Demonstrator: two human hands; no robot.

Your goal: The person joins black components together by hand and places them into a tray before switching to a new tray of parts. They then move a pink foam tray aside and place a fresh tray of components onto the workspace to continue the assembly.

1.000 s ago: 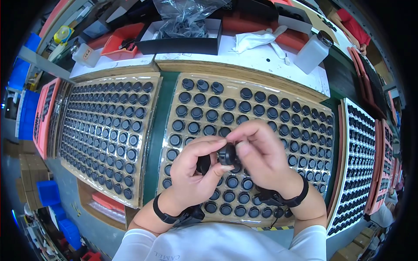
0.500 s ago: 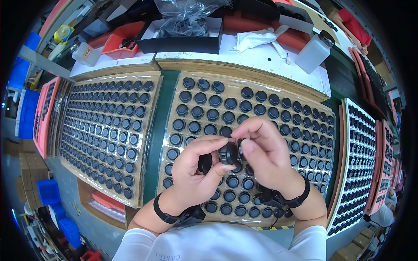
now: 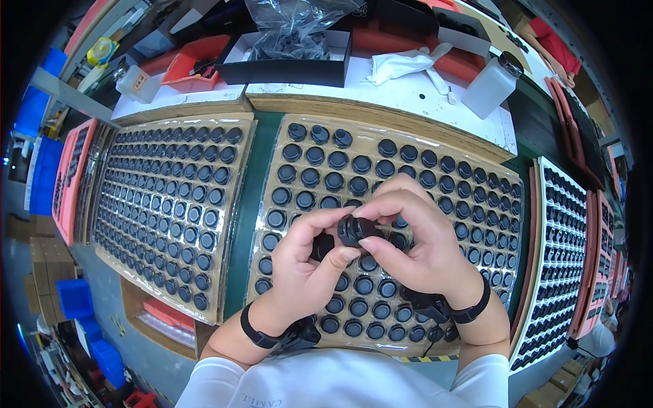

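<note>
Both of my hands meet over the middle tray [image 3: 286,139], a tan tray filled with rows of small round black parts. My left hand [image 3: 306,262] and my right hand [image 3: 415,241] pinch the same small black round part [image 3: 355,230] between thumbs and fingertips, a little above the tray. A second black part [image 3: 322,246] sits tucked in my left palm. Each wrist wears a black band.
A second tan tray [image 3: 170,204] of black parts lies to the left, a white tray [image 3: 564,258] of parts to the right. Behind stand a black box [image 3: 286,58] with a plastic bag, a white cloth [image 3: 401,64], a white bottle [image 3: 493,85] and red bins [image 3: 197,61].
My hands stay in the same place over the tray; the fingers have shifted slightly around the black part.
</note>
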